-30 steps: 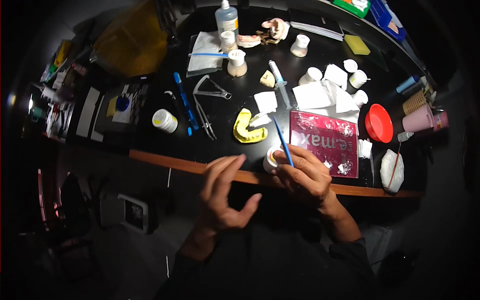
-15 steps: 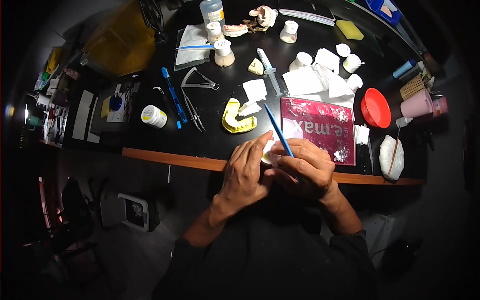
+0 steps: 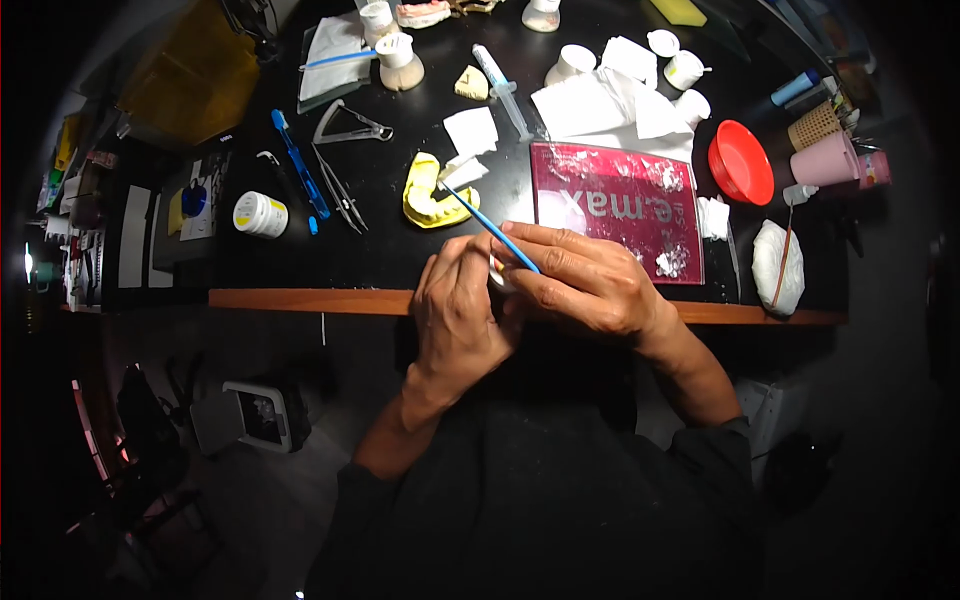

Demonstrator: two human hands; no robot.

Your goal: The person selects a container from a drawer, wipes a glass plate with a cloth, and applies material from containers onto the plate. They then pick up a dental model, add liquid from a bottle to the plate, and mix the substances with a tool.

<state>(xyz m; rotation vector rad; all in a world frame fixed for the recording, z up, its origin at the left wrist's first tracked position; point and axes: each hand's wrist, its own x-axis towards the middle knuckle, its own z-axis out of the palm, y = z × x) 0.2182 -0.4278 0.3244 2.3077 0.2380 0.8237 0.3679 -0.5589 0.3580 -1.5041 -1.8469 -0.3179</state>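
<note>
At the front edge of the desk, my left hand (image 3: 455,312) is closed around a small white jar (image 3: 501,277), mostly hidden by the fingers. My right hand (image 3: 590,285) pinches a slim blue stick-like tool (image 3: 485,218), its visible tip pointing up and left; its other end is hidden. Just beyond the hands lies a yellow horseshoe-shaped dental cast (image 3: 418,207), the tool's tip overlapping it in view. Right of it is a magenta glass slab (image 3: 600,235) lettered "IPS e.max", smeared with white material. White paper pieces (image 3: 470,132) lie behind the cast.
At left are a lidded white jar (image 3: 260,215), a blue-handled tool (image 3: 296,168), tweezers (image 3: 338,190) and a caliper (image 3: 350,128). A syringe (image 3: 500,88) and crumpled tissue (image 3: 600,110) lie farther back. A red bowl (image 3: 740,163) stands right. The wooden desk edge (image 3: 300,301) runs below.
The view has shifted, so the desk items sit higher and farther left. My right hand has tilted the blue tool lower to the left. The jar shows less between the hands.
</note>
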